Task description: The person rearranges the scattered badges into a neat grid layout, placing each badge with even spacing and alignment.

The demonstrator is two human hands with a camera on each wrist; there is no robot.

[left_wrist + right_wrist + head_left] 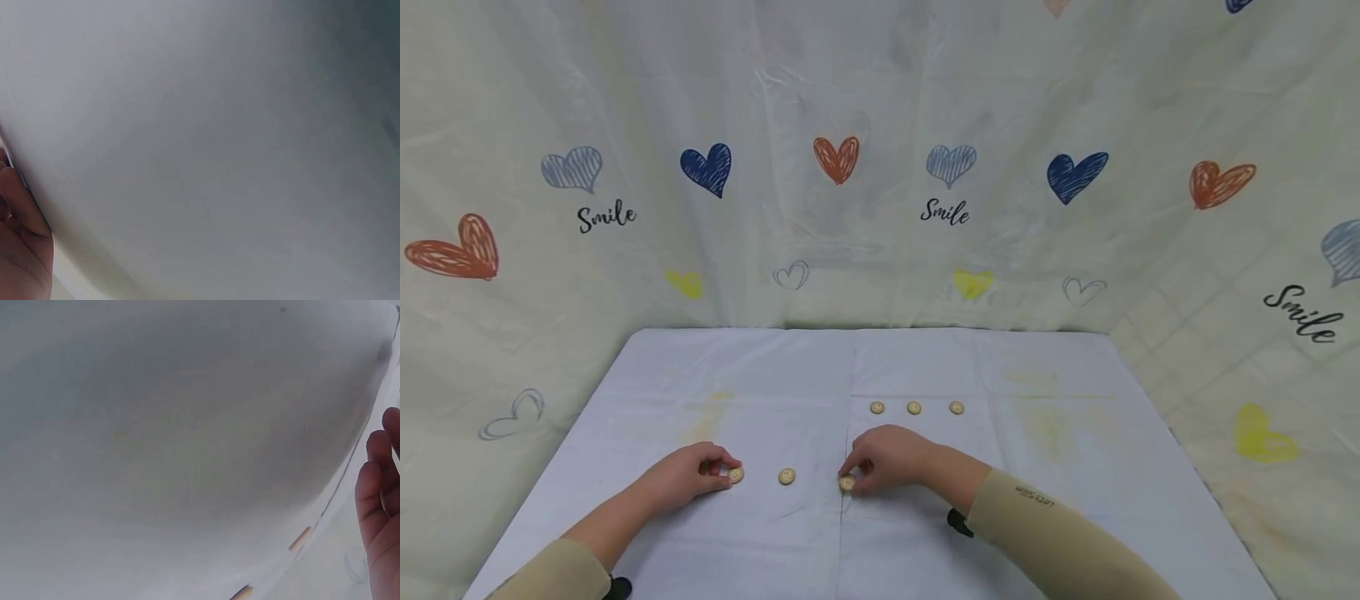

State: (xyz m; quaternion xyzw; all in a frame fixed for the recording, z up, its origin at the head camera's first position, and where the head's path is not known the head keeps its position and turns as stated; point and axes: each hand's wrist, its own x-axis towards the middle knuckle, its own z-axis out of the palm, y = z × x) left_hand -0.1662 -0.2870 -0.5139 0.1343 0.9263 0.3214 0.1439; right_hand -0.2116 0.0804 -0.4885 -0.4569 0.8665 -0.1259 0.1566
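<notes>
Small round wooden buttons lie on the white-covered table. At the left of the near row, my left hand (683, 477) pinches one button (736, 475) between thumb and fingertips, right at the cloth. My right hand (891, 458) has its thumb and index finger around another button (847, 483) at the row's right end. Between the two hands sits a third button (786, 476), touched by neither. In the left wrist view only part of the left hand (25, 244) shows at the edge; the right wrist view catches several right-hand fingers (370, 487) but not the held button.
Farther back, three more buttons form a row: left (877, 407), middle (913, 407) and right (957, 407). The white tablecloth (925, 542) has fold lines and faint yellow stains. Behind the table hangs a pale curtain (880, 233) printed with hearts and "Smile".
</notes>
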